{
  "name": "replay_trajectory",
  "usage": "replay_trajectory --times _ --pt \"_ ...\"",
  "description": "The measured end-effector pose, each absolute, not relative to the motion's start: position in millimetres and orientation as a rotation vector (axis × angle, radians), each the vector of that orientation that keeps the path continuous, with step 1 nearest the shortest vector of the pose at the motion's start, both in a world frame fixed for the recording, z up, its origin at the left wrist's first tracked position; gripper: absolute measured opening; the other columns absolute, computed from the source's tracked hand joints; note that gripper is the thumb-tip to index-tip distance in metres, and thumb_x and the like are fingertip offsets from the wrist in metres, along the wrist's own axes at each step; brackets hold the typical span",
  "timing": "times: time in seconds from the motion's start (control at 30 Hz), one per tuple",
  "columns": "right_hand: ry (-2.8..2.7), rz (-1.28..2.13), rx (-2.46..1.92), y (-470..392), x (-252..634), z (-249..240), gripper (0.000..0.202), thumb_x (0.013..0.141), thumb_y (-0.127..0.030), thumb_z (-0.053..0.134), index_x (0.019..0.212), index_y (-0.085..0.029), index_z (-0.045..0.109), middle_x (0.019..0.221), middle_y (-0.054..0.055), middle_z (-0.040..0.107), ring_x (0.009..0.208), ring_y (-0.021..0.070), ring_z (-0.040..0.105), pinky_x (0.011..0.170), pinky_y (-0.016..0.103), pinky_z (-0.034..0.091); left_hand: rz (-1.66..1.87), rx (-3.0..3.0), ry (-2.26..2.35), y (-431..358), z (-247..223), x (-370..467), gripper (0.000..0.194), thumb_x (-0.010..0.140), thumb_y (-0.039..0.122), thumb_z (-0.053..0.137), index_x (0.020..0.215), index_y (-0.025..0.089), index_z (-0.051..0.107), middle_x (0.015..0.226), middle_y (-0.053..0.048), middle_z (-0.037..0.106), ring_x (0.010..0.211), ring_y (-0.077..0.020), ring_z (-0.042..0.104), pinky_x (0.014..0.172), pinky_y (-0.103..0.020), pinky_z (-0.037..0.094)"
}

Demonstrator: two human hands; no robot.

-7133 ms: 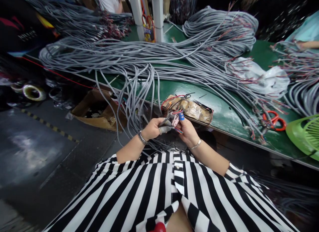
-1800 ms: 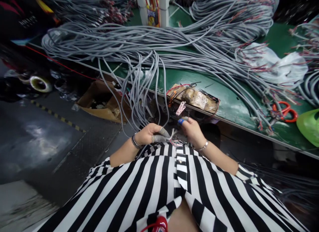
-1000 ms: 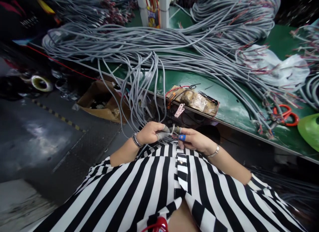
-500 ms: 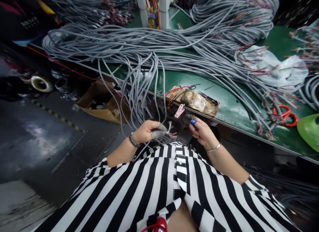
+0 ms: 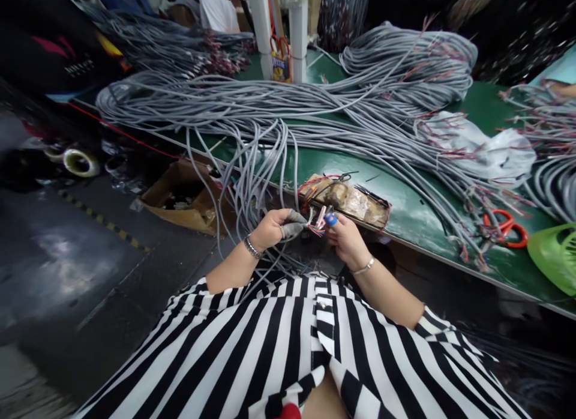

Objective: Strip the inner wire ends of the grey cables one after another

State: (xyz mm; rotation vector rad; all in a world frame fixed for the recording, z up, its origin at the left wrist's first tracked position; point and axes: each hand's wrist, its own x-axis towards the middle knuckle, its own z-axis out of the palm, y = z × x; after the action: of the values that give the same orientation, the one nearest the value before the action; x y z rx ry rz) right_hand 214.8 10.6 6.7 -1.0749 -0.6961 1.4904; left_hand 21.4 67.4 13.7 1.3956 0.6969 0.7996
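Note:
My left hand (image 5: 272, 228), with grey coverings on thumb and finger, pinches the end of a grey cable. Thin coloured wires (image 5: 317, 230) fan out of that end toward the right. Close beside them is my right hand (image 5: 348, 244), its fingers pressed together and a blue wrap (image 5: 331, 219) round the thumb. Whatever it pinches is too small to make out. A pink clothes peg (image 5: 321, 216) shows just behind the wire tips. More grey cables (image 5: 252, 167) hang over the table edge next to my left hand.
Long bundles of grey cable (image 5: 216, 101) lie across the green table (image 5: 483, 110). A taped block (image 5: 351, 200) sits at the front edge. Orange-handled scissors (image 5: 506, 228) and a green basket (image 5: 555, 257) are to the right. A cardboard box (image 5: 180, 200) stands below, left.
My right hand has moved left, from well apart to right beside the coloured wires. My left hand has risen a little, still pinching the cable. The view has tilted upward.

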Motion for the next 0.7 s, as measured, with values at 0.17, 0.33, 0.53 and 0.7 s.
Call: replay_trajectory --times 0.17,0.33,0.53,0.7 --pt "-0.663 1.335 -1.065 11 207 -7 0.054 0.065 -0.068 0.069 0.067 -0.020 0.045 0.050 -0.009 0.033 0.040 0.0027 0.018 0.038 0.019 0.010 0.756 1.401 0.680 69 6 26 0.039 0.065 0.043 0.081 0.080 0.008 0.070 0.059 -0.001 0.062 0.048 -0.0061 0.051 0.048 -0.017 0.041" --pt "-0.646 1.645 -0.935 19 205 -7 0.059 0.068 -0.077 0.059 0.066 -0.018 0.048 0.048 -0.008 0.030 0.042 0.0040 0.016 0.040 0.020 0.006 0.706 1.406 0.648 69 2 28 0.041 0.065 0.045 0.080 0.081 0.009 0.069 0.061 -0.002 0.062 0.052 -0.0075 0.053 0.052 -0.019 0.044" --pt "-0.526 1.642 -0.886 22 204 -5 0.056 0.066 -0.072 0.068 0.067 -0.018 0.051 0.044 -0.010 0.025 0.042 0.0041 0.013 0.040 0.020 0.010 0.679 1.425 0.611 69 1 32 0.037 0.068 0.042 0.079 0.082 0.009 0.069 0.063 -0.002 0.063 0.054 -0.0074 0.053 0.053 -0.019 0.044" --pt "-0.522 1.633 -0.876 21 203 -3 0.054 0.067 -0.070 0.068 0.066 -0.018 0.053 0.041 -0.011 0.024 0.041 0.0049 0.015 0.040 0.020 0.018 0.658 1.455 0.601 69 -1 36 0.034 0.070 0.040 0.078 0.081 0.009 0.068 0.063 -0.001 0.062 0.053 -0.0071 0.052 0.052 -0.019 0.043"
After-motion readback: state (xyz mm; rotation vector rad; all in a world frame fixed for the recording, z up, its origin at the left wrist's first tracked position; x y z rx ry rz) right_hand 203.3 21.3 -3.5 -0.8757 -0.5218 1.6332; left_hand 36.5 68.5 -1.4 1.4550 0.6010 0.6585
